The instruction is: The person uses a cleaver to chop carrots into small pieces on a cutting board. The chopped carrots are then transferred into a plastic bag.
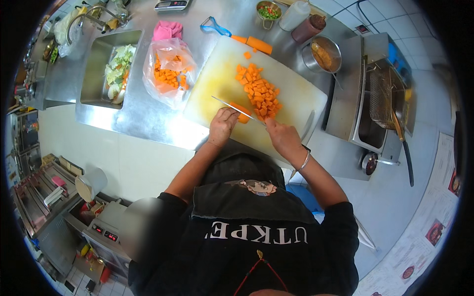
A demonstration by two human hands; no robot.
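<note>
On a white plastic cutting board point(218, 77), my left hand point(223, 125) presses a piece of peeled carrot point(242, 117) against the surface. My right hand point(284, 138) grips a kitchen knife point(231, 106), whose thin blade edge lies over the carrot beside my left fingers. A pile of diced carrot point(261, 90) spreads just beyond the knife. At the board's far edge lie larger carrot pieces point(259, 45) and a blue peeler point(216, 26). To the left, a clear plastic bag point(152, 79) holds more carrot cubes. A second blade point(308, 127) rests near the board's right edge.
A sink point(87, 74) with vegetable scraps and a pink cloth point(167, 30) are at left. Beyond the board stand a metal cup of chopped greens point(269, 13), two squeeze bottles and a steel bowl point(314, 66). A fryer point(370, 111) with a wire basket point(380, 98) stands at right.
</note>
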